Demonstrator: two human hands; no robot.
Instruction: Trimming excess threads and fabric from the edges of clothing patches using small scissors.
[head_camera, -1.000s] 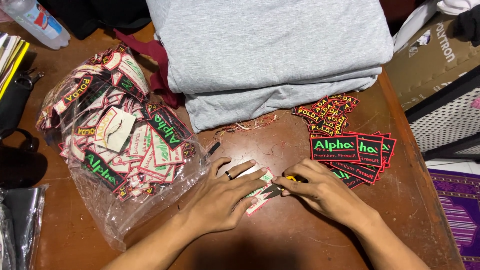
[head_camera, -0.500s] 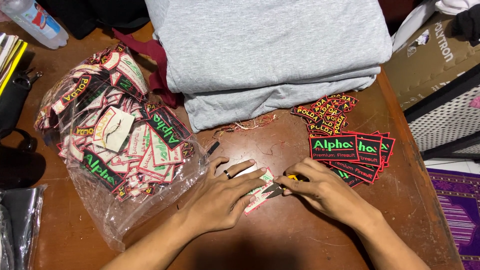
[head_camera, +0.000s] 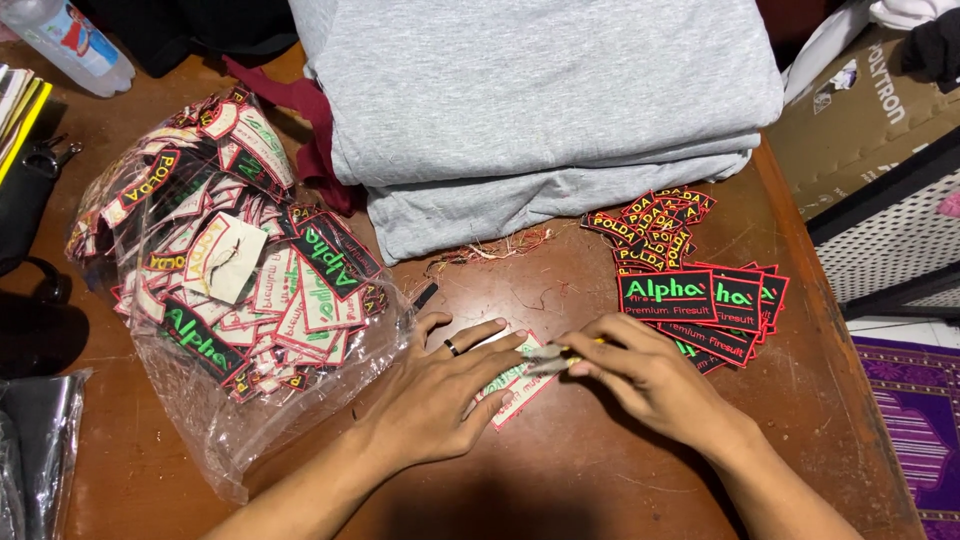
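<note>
- Clear plastic bag (head_camera: 230, 300) at left, mouth toward the near edge, stuffed with embroidered patches (head_camera: 250, 270), mixed face-up and backing-up.
- Brown wooden tabletop (head_camera: 560, 480); folded grey shirts (head_camera: 540, 110) stacked at the far side, loose thread scraps (head_camera: 500, 250) before them, sorted patch piles (head_camera: 700, 285) at right, plastic bottle (head_camera: 75, 45) far left.
- Left hand (head_camera: 440, 400) flat, fingers spread, pressing one patch (head_camera: 515, 385) onto the tabletop.
- Right hand (head_camera: 650, 380) pinched shut on a small tool at the patch's upper end; tool mostly hidden.
- Patch sits centre-front, backing up, long axis diagonal, near-left to far-right.
</note>
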